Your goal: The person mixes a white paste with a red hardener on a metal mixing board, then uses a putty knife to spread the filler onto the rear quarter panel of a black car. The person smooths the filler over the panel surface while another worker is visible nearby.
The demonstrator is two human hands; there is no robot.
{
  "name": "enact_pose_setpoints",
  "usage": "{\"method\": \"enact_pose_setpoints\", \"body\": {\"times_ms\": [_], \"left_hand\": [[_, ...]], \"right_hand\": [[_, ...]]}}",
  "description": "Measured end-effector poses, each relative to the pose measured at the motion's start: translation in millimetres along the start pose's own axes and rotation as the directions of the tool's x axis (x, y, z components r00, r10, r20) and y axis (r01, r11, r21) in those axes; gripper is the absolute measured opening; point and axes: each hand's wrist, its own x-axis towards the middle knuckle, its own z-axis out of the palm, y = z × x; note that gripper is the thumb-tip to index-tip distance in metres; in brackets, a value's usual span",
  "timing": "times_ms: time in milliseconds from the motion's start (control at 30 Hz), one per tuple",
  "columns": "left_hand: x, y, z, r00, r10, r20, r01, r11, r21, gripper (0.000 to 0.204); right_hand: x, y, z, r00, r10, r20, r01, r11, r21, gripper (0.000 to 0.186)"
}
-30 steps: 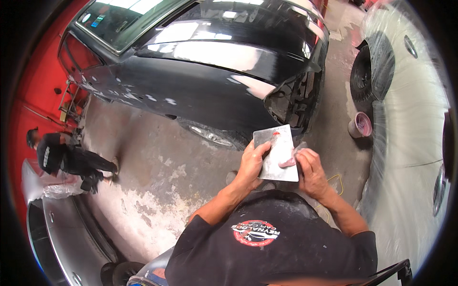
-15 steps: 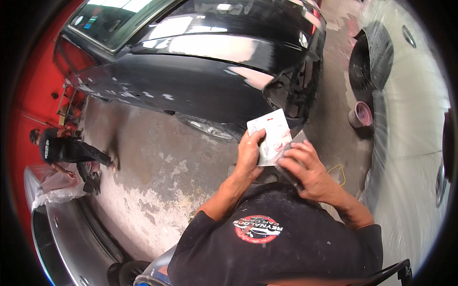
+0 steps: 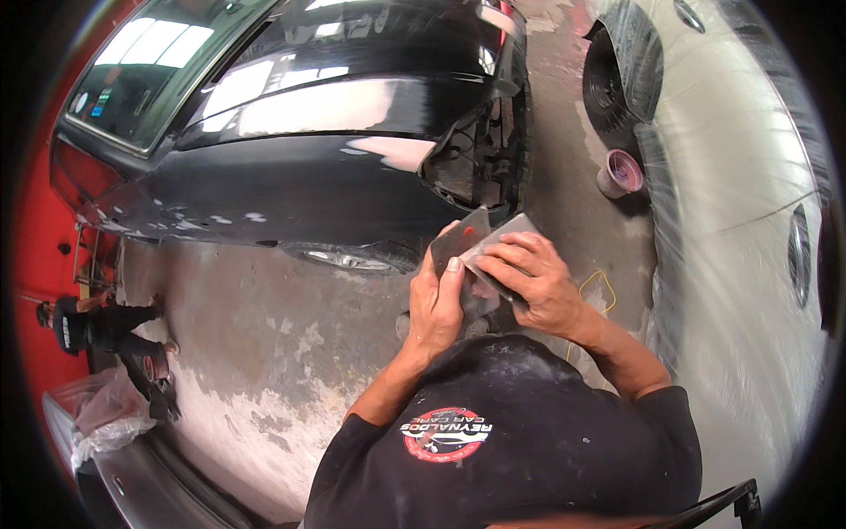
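We see both hands raised in front of the black shirt [image 3: 502,423], close together; the left hand [image 3: 436,309] is closed on a flat grey board [image 3: 456,247], thumb along its near face, a red mark near the top; the right hand [image 3: 542,286] is closed on a second flat grey plate [image 3: 518,224], fingers spread over its upper side; plate and board meet or overlap by the left thumb, though the angle makes actual contact hard to call. Beyond them we have a dark car [image 3: 291,189], pale patch [image 3: 401,152] on its fender, open cavity [image 3: 458,163] at its front corner; to the right, a pinkish bucket [image 3: 619,175] on the concrete floor [image 3: 264,326], beside a pale car [image 3: 740,176] under clear film; yellow cord [image 3: 603,273] near the right forearm; far left, a co-worker [image 3: 84,322] in dark clothes.
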Motion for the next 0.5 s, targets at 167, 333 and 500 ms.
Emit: {"method": "enact_pose_setpoints", "body": {"times_ms": [167,333,500], "left_hand": [[7.2,-0.8,0.6,0.980,0.107,-0.167,-0.101,0.994,0.042,0.041],[17.7,-5.7,-15.7,0.889,0.193,-0.415,-0.268,0.955,-0.130,0.044],[18.1,-6.6,-12.6,0.896,-0.432,-0.104,0.281,0.732,-0.621,0.039]], "right_hand": [[-8.6,-12.2,23.7,0.998,-0.064,-0.019,0.066,0.988,0.143,0.058],[-11.2,-1.0,-7.7,1.000,-0.008,0.021,0.003,0.976,0.217,0.058],[-10.3,-21.5,-15.9,0.876,-0.324,-0.357,0.436,0.849,0.299,0.056]]}}
